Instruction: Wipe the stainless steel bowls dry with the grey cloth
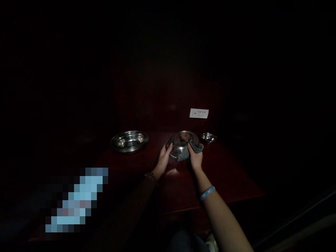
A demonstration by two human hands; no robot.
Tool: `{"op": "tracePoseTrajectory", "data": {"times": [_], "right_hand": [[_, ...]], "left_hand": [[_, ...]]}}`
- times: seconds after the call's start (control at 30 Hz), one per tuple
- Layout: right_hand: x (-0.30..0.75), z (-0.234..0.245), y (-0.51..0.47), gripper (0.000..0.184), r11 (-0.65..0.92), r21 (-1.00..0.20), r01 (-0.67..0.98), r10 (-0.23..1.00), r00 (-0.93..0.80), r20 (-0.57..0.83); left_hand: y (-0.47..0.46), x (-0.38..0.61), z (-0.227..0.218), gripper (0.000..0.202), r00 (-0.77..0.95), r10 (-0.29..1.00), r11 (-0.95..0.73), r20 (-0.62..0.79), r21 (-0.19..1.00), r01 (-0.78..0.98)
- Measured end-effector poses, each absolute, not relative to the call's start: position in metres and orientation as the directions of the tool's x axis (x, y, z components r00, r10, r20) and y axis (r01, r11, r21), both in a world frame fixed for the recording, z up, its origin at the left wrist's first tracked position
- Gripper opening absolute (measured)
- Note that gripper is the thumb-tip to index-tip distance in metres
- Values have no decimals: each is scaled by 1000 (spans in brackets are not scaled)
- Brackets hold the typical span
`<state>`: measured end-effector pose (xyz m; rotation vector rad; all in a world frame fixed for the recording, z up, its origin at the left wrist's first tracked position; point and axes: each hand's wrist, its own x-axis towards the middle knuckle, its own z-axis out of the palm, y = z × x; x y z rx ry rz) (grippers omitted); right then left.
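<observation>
A shiny metal bowl (179,141) is held over the dark red table, its rounded underside seemingly turned toward me. My left hand (164,159) grips its left rim, thumb on the near side. On the right edge, my right hand (195,157) is closed around a grey-green cloth (197,147) and presses it against the metal. Part of the cloth hangs below the bowl's rim. Fingers behind the bowl are hidden.
Stacked metal basins (129,141) stand on the table's left side. A small metal bowl (209,137) sits at the back right. A white socket panel (199,113) is on the wall behind. The table's front edge (183,210) shows faintly; surroundings are very dark. A pixelated bright patch covers the lower left.
</observation>
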<state>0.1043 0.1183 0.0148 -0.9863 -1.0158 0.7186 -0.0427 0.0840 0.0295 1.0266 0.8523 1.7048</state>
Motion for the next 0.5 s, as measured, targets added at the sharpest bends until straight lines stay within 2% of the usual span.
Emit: {"op": "tracePoseTrajectory", "data": {"times": [0.1, 0.2, 0.3, 0.5], "right_hand": [[104, 10, 123, 48, 372, -917, -146, 872, 394, 291], [102, 5, 127, 54, 269, -933, -241, 920, 351, 175], [100, 1, 128, 56, 211, -943, -256, 948, 287, 135], [99, 7, 125, 50, 231, -949, -213, 953, 248, 176]], "left_hand": [[80, -40, 30, 54, -79, 940, -341, 332, 902, -265], [83, -37, 25, 66, -3, 933, -354, 359, 917, -182], [90, -34, 16, 62, -2, 944, -325, 329, 931, -165], [97, -32, 10, 53, -52, 964, -265, 260, 941, -209]]}}
